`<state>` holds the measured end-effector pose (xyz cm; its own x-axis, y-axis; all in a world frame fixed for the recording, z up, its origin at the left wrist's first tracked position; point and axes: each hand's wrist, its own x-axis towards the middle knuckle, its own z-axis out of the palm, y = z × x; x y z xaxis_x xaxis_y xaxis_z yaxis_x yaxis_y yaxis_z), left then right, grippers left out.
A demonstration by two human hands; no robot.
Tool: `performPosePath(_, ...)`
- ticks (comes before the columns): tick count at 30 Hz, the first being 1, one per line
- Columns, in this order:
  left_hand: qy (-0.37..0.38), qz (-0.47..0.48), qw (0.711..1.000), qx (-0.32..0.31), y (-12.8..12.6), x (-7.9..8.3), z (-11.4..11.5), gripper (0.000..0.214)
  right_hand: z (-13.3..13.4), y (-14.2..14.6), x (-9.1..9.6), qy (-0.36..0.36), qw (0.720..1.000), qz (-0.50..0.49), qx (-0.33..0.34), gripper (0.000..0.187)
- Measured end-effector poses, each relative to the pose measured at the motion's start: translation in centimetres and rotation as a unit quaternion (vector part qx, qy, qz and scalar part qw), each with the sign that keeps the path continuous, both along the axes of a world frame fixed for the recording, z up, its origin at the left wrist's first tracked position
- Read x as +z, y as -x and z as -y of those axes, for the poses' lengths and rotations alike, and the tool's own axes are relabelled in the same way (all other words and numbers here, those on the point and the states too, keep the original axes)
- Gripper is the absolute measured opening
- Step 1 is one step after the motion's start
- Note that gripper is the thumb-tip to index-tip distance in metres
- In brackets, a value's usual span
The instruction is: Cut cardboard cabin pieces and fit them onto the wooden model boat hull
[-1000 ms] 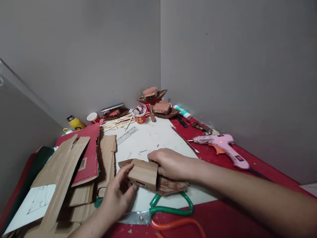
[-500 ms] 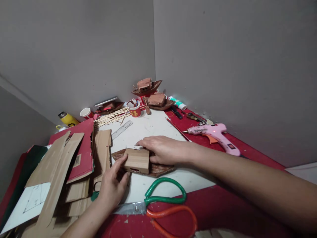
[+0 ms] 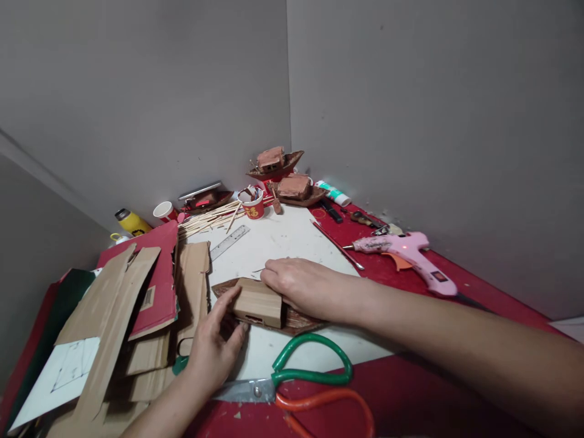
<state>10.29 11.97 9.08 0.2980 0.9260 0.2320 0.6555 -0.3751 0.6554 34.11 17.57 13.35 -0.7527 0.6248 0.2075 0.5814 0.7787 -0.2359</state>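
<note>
A small cardboard cabin (image 3: 258,302) sits on a brown boat-shaped hull (image 3: 296,320) lying on the white work sheet (image 3: 292,243). My left hand (image 3: 214,348) grips the cabin's near left corner, thumb on top and fingers curled below. My right hand (image 3: 306,286) lies palm down over the hull just right of the cabin, fingers pressed against the cabin's far edge.
Large scissors with green and orange handles (image 3: 314,384) lie just in front. Cardboard sheets (image 3: 123,316) pile up at left. A pink glue gun (image 3: 410,258) rests at right. Finished model boats (image 3: 278,170), a red cup (image 3: 253,204), sticks and a ruler (image 3: 230,241) stand at the back.
Both hands keep their hold on the cabin and hull, with only a slight shift. The view has moved a little as my head moved.
</note>
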Motion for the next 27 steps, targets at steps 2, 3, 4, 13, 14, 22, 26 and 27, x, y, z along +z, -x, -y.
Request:
performPosePath(2, 0.02, 0.012, 1.0, 0.007, -0.1, 0.2, 0.2, 0.059, 0.0, -0.1, 0.1, 0.005, 1.0, -0.001, 0.002, 0.008)
performPosePath(3, 0.032, 0.016, 0.999, 0.012, -0.2, 0.3, 0.2, 0.06, 0.0, -0.1, 0.1, 0.008, 1.0, 0.0, 0.002, 0.008)
performPosePath(4, 0.043, 0.019, 0.999, 0.018, -0.3, 0.3, 0.2, 0.06, 0.0, -0.1, 0.2, 0.01, 1.0, 0.0, 0.001, 0.008)
performPosePath(13, 0.059, 0.039, 0.997, 0.016, -0.2, -0.1, 0.2, 0.058, 0.1, -0.7, 0.0, 0.027, 1.0, -0.004, -0.008, 0.008)
performPosePath(14, 0.057, 0.04, 0.997, 0.014, -0.1, -0.2, 0.3, 0.057, 0.1, -0.7, -0.1, 0.028, 1.0, -0.004, -0.008, 0.008)
performPosePath(22, 0.202, 0.199, 0.959, 0.011, -1.0, 1.2, -0.2, 0.05, -0.2, -0.6, -0.4, 0.044, 0.999, -0.002, -0.003, 0.012)
performPosePath(26, 0.246, 0.249, 0.936, 0.022, -1.2, 1.7, -0.5, 0.025, -0.3, -0.5, -0.3, 0.057, 0.998, -0.001, -0.003, 0.011)
performPosePath(27, 0.249, 0.256, 0.934, 0.022, -1.2, 1.7, -0.5, 0.024, -0.3, -0.5, -0.2, 0.061, 0.998, 0.0, -0.005, 0.01)
